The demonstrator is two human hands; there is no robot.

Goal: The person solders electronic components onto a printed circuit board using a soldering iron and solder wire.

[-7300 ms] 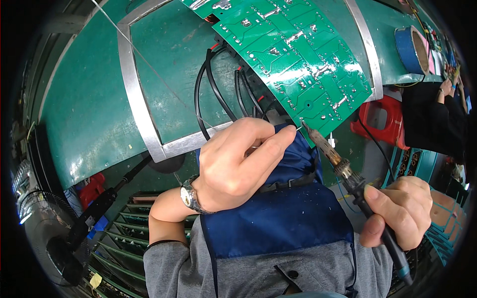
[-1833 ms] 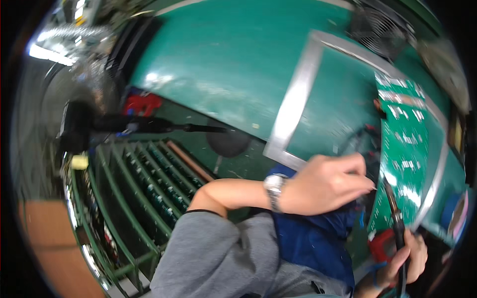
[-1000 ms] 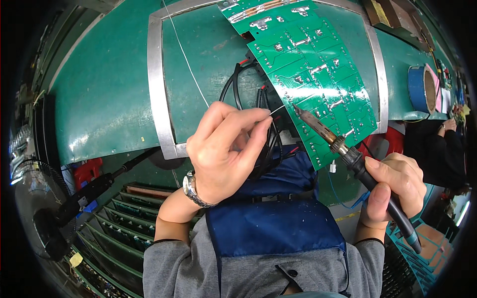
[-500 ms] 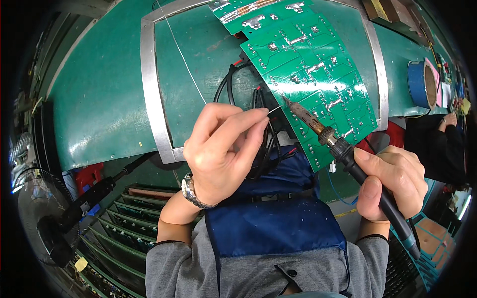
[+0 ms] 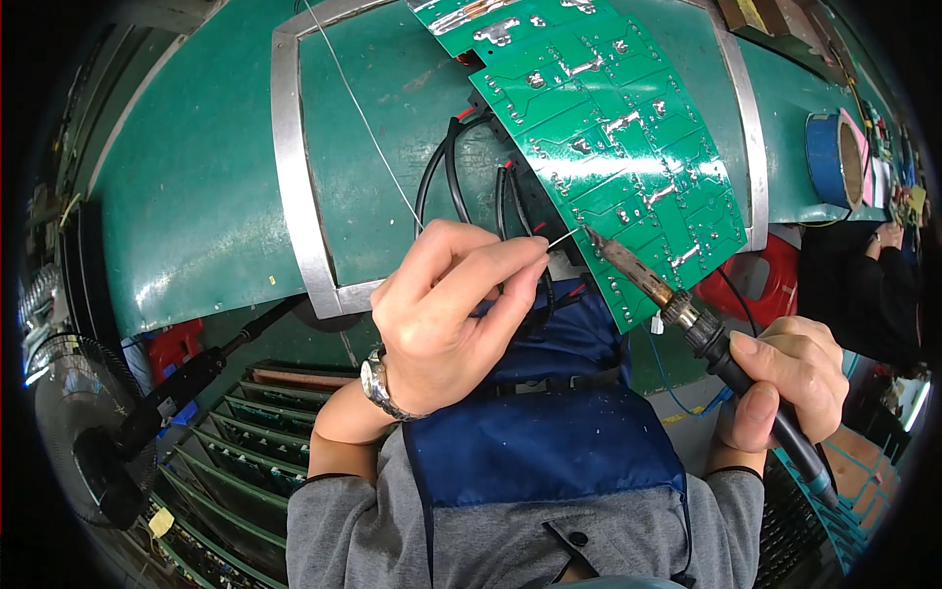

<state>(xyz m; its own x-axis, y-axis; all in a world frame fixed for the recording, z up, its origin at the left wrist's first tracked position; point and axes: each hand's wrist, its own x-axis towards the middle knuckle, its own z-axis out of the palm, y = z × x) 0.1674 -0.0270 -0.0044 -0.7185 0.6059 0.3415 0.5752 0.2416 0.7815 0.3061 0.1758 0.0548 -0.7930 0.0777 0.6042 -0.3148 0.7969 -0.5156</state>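
My left hand pinches a thin strand of solder wire, its short end pointing at the left edge of a green circuit board. The rest of the strand runs from behind my hand up to the far edge of the bench. In my right hand is a soldering iron, gripped by its black handle. Its dark tip is at the board's lower left part, close to the wire's end; whether they touch I cannot tell. The board lies solder side up, with shiny joints. Black cables come out from under its left side.
A metal frame borders the work area on the green bench. To the right stands a blue roll, with another person's hand beyond. Lower left are a fan and a rack of boards. A red stool shows below the bench.
Both hands have shifted slightly toward me and to the right. The iron's tip and the solder wire's end have moved to a lower spot along the board's left side.
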